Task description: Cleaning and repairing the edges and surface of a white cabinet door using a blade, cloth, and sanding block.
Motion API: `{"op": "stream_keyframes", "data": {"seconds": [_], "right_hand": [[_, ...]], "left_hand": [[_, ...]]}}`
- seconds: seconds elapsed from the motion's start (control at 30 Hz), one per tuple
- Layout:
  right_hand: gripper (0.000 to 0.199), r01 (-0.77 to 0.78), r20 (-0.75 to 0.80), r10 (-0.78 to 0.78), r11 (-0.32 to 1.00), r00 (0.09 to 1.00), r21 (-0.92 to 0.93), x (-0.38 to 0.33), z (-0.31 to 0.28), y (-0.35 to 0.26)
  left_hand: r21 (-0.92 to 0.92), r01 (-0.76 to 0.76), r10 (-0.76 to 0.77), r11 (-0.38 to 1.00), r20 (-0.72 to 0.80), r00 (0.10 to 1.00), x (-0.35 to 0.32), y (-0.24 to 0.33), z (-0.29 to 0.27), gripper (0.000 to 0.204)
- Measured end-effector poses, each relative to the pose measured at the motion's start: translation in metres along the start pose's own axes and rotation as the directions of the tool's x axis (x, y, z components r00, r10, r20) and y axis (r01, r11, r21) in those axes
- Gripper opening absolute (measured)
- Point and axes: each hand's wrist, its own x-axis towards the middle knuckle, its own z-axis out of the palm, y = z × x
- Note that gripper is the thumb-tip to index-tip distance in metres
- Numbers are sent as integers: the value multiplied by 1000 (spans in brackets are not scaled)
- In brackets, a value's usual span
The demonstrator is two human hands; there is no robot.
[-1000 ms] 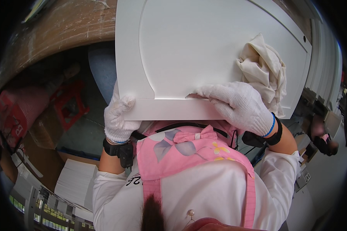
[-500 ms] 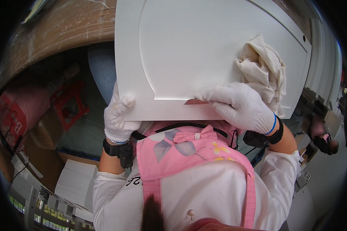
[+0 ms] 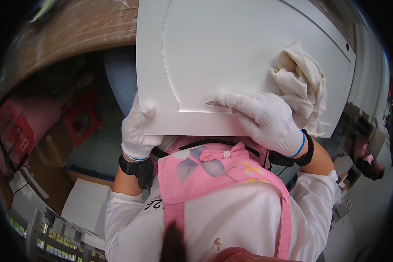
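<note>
A white framed panel point(image 3: 231, 56), like a cabinet door with a recessed middle, lies in front of me. My left hand point(image 3: 138, 126), in a white knit glove, is closed around its near left corner, thumb on top. My right hand point(image 3: 266, 120), gloved likewise, pinches a thin metal blade point(image 3: 212, 103) between thumb and fingers. The blade's tip points left over the recessed face, just beyond the near frame strip. Whether it touches the surface I cannot tell. A small dark mark shows by the tip. Most of the blade is hidden in the glove.
A crumpled cream cloth point(image 3: 299, 83) lies on the panel beyond my right hand. A brown plastic-wrapped surface point(image 3: 74, 48) extends at the far left. Below it stand a red stool point(image 3: 83, 120) and a pile of white sheets point(image 3: 86, 205). Another person point(image 3: 367, 159) is far off right.
My right hand has shifted the blade from the near frame strip slightly away from me onto the recessed face. The left hand keeps its hold on the corner; the whole view has shifted slightly.
</note>
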Motion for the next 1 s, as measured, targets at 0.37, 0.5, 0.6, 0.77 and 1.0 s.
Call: {"op": "stream_keyframes", "data": {"seconds": [0.37,0.5,0.6,0.77,1.0], "right_hand": [[40,58,-17,-58,998,998,-10,1,7,2],[41,51,-10,-51,999,999,-18,2,7,2],[40,55,75,-50,997,996,-59,2,5,2],[36,88,-14,-88,996,996,24,2,8,4],[34,65,17,-65,997,998,-30,2,8,1]], "left_hand": [[-15,3,-3,1000,-52,999,2,-1,15,58],[-44,9,-11,999,-35,999,1,0,9,56],[-37,10,-12,999,-48,999,2,0,11,55],[-18,4,-5,1000,-62,998,2,0,14,56],[-5,9,-10,1000,-55,998,1,0,12,58]]}}
